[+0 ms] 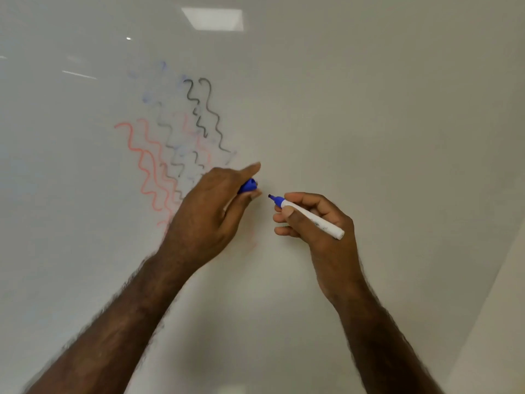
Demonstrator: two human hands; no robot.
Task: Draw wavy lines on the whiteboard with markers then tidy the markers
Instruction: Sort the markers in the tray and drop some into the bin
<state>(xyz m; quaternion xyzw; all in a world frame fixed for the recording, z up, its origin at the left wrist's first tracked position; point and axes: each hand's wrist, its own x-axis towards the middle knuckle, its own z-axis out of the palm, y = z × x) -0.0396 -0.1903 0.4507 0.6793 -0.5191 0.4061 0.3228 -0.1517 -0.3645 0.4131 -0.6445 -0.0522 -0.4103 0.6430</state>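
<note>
Head view: blue marker (308, 216) is gripped uncapped in the right hand (321, 223) at frame centre, its cap (248, 185) pinched in the left hand (210, 211), wavy lines (176, 137) already on the whiteboard (369, 109); whether drawing or recapping is next cannot be told.

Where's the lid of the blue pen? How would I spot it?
Start at the whiteboard with its red and black squiggles. Just below them, the left hand pinches a small blue cap. It's short and all blue, unlike the long white marker in the right hand.
</note>
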